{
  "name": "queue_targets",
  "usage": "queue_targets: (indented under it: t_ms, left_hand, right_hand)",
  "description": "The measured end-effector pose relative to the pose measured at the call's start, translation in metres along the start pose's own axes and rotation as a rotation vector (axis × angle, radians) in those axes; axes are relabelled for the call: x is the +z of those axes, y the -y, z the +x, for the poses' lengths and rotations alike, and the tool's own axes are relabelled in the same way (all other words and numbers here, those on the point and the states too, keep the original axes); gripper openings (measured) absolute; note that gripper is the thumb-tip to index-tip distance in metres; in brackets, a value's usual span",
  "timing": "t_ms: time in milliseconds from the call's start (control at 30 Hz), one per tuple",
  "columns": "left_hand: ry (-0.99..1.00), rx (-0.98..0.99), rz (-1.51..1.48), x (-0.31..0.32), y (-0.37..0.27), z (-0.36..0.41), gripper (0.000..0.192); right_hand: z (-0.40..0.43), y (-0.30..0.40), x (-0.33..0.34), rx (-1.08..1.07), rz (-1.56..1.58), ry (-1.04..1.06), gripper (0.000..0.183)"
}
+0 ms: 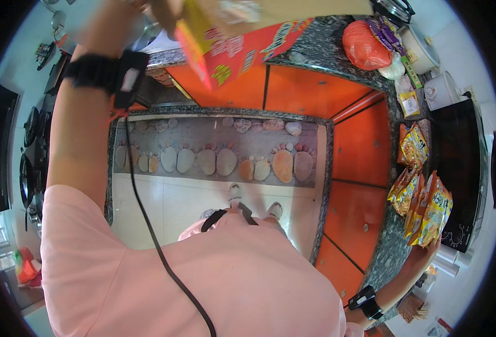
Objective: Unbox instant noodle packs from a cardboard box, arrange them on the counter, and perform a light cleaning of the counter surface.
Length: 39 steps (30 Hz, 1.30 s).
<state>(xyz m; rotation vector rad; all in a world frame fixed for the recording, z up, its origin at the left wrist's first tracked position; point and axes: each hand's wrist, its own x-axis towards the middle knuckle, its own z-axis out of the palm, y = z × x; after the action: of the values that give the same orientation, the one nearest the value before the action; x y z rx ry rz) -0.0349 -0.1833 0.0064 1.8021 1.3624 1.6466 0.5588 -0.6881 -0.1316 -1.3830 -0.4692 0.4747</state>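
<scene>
At the top left, my left hand (115,21) is blurred and partly cut off by the picture's edge. It is at the flap of a red and yellow cardboard box (239,46), which tilts over the front edge of the counter. The box bears printing; its far end is out of view. Low on the right, my right hand (431,247) grips the lower end of a yellow snack packet (433,210), its fingers mostly hidden behind it. More packets (406,189) lie against this one, and another packet (414,145) lies farther along the counter.
A dark stone counter (324,46) runs above orange cabinets (357,151). An orange-red plastic bag (364,45), a white pot (418,48) and a small white appliance (442,90) stand in the corner. A black cooktop (456,168) lies behind the packets. A footprint-patterned mat (193,177) covers part of the floor.
</scene>
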Motion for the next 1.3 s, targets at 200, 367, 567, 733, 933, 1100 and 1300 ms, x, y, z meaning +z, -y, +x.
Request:
queue_targets:
  t_ms: [200, 367, 567, 733, 933, 1100, 1300]
  left_hand:
    - [-0.046, -0.230, 0.039, -0.098, -0.052, -0.093, 0.051]
    - [-0.152, -0.244, 0.409, -0.144, -0.080, -0.192, 0.052]
    - [-0.234, -0.242, 0.626, -0.218, -0.025, -0.315, 0.057]
    - [-0.356, -0.496, 0.787, -0.275, 0.040, -0.423, 0.056]
    - [-0.445, -0.735, 0.829, -0.311, 0.066, -0.514, 0.054]
    - [-0.599, -0.870, 0.778, -0.350, 0.095, -0.542, 0.058]
    - [-0.678, -0.976, 0.827, -0.359, 0.066, -0.525, 0.061]
  right_hand:
    - [0.039, -0.033, -0.110, 0.034, -0.005, -0.068, 0.052]
    - [0.058, -0.048, -0.132, 0.067, -0.005, -0.062, 0.051]
    - [0.073, -0.061, -0.119, 0.124, 0.007, 0.026, 0.050]
    - [0.058, -0.056, -0.116, 0.110, -0.027, 0.044, 0.051]
    - [0.037, -0.081, -0.149, 0.108, -0.002, -0.109, 0.050]
    - [-0.004, -0.096, -0.205, -0.183, -0.567, 0.125, 0.051]
    - [0.004, -0.126, -0.263, -0.441, -0.971, 0.143, 0.049]
